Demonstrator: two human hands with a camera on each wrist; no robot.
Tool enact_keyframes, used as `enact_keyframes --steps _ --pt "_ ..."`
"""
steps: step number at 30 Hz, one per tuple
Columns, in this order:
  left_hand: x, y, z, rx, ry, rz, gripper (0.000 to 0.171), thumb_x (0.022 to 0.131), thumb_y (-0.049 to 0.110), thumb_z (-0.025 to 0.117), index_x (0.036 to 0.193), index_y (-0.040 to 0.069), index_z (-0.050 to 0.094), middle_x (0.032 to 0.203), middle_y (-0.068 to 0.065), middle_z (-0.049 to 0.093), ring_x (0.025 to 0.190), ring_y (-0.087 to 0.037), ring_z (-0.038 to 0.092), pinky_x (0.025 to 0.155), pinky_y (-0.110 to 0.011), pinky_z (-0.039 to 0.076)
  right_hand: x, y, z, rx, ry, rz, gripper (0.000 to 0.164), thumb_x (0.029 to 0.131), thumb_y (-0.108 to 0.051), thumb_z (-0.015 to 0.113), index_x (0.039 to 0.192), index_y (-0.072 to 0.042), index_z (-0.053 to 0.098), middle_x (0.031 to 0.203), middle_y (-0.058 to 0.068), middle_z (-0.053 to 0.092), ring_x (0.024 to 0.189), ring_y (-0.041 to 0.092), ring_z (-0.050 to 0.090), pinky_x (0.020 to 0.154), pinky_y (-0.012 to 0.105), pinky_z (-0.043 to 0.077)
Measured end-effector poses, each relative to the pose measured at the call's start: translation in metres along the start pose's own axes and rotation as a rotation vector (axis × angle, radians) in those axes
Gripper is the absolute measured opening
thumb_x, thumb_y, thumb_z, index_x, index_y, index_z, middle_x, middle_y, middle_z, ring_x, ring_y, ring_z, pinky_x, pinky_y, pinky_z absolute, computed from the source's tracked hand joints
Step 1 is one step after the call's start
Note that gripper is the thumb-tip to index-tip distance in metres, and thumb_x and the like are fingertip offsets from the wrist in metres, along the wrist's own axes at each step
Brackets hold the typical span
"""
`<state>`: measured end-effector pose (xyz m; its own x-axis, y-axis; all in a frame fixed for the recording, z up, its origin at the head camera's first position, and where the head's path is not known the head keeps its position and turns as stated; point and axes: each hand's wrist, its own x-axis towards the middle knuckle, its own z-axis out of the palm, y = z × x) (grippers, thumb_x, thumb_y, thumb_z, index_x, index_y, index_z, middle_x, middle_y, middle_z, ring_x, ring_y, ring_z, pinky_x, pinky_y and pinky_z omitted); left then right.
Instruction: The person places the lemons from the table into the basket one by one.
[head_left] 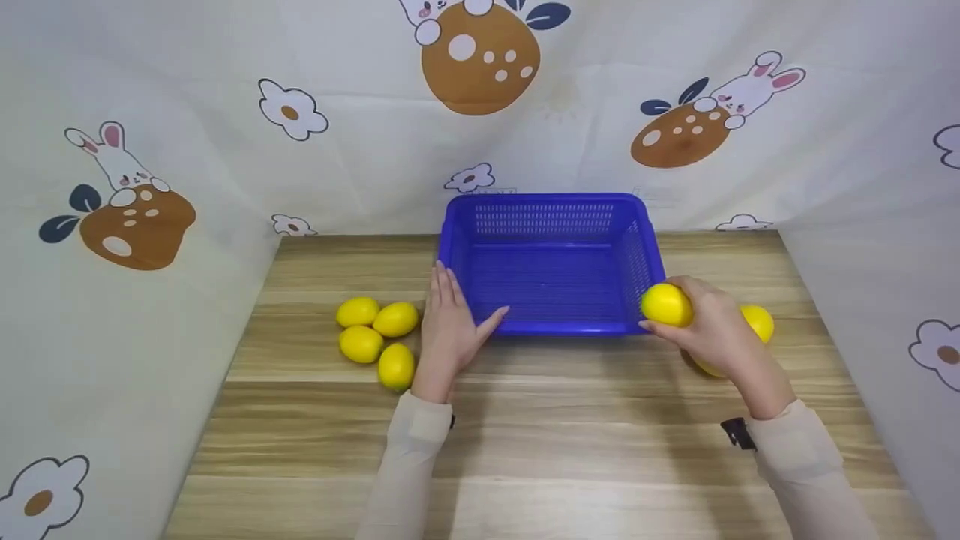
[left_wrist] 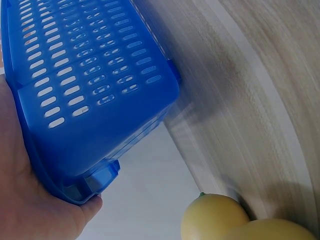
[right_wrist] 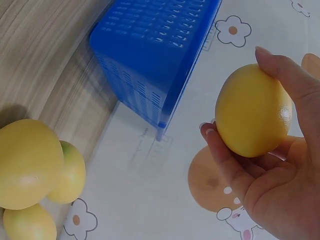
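A yellow lemon (head_left: 666,304) is in my right hand (head_left: 716,326), held between thumb and fingers at the front right corner of the blue plastic basket (head_left: 559,328). The right wrist view shows the held lemon (right_wrist: 253,111) above the tabletop, beside the basket. My left hand (head_left: 450,322) rests against the basket's front left corner, fingers straight along the left side and thumb spread over the front rim. In the left wrist view, fingertips (left_wrist: 92,207) show by the rim's handle. The basket's visible floor holds no lemons.
Several lemons (head_left: 361,344) lie on the wooden table (head_left: 555,442) left of my left hand. More lemons (head_left: 759,322) lie partly hidden behind my right hand; three (right_wrist: 30,162) show in the right wrist view. Patterned cloth (head_left: 360,187) borders the table behind and at both sides.
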<state>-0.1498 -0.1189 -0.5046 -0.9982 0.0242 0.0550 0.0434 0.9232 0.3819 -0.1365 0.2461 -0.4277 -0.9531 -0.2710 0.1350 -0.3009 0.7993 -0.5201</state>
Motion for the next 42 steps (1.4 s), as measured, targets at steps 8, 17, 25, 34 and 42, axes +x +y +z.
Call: enact_keyframes --steps 8,17,25,34,42 --pt "-0.001 -0.001 0.001 0.007 0.008 0.009 0.113 0.100 0.072 0.051 0.159 -0.018 0.017 0.171 -0.035 0.005 0.162 -0.045 0.009 0.131 -0.049 0.019 0.006 -0.001 -0.002 0.011 -0.037 0.024 0.068 0.090 -0.032 0.086 0.135 0.009 0.057 0.122 0.029 0.069 0.096 0.040 0.067 0.082 0.056 0.059" --pt "-0.001 -0.002 0.000 0.023 0.004 0.009 0.113 0.099 0.072 0.050 0.159 -0.018 0.019 0.171 -0.036 0.006 0.162 -0.045 0.009 0.132 -0.048 0.016 0.016 -0.004 -0.007 0.032 -0.074 0.025 0.071 0.091 -0.036 0.085 0.136 0.010 0.056 0.122 0.030 0.067 0.097 0.041 0.066 0.082 0.057 0.060" --pt "0.000 -0.003 0.000 -0.011 0.033 0.014 0.112 0.099 0.071 0.052 0.158 -0.019 0.020 0.171 -0.035 0.007 0.162 -0.045 0.010 0.131 -0.049 0.018 0.022 -0.007 -0.008 0.020 -0.060 -0.008 0.068 0.089 -0.031 0.087 0.134 0.011 0.057 0.120 0.030 0.068 0.095 0.040 0.066 0.080 0.055 0.060" --pt "0.001 -0.003 0.002 -0.006 0.018 0.004 0.113 0.099 0.073 0.051 0.160 -0.017 0.018 0.172 -0.034 0.006 0.162 -0.044 0.009 0.131 -0.049 0.018 0.031 -0.010 -0.011 0.008 -0.113 0.025 0.072 0.091 -0.033 0.084 0.138 0.014 0.054 0.122 0.032 0.066 0.097 0.041 0.065 0.082 0.057 0.060" --pt "0.000 -0.001 0.000 -0.005 -0.001 -0.005 0.114 0.099 0.074 0.050 0.161 -0.016 0.016 0.172 -0.033 0.003 0.162 -0.044 0.008 0.131 -0.049 0.017 0.042 -0.013 -0.016 -0.039 -0.140 0.009 0.070 0.091 -0.033 0.084 0.136 0.013 0.056 0.108 0.028 0.069 0.085 0.036 0.065 0.073 0.047 0.058"
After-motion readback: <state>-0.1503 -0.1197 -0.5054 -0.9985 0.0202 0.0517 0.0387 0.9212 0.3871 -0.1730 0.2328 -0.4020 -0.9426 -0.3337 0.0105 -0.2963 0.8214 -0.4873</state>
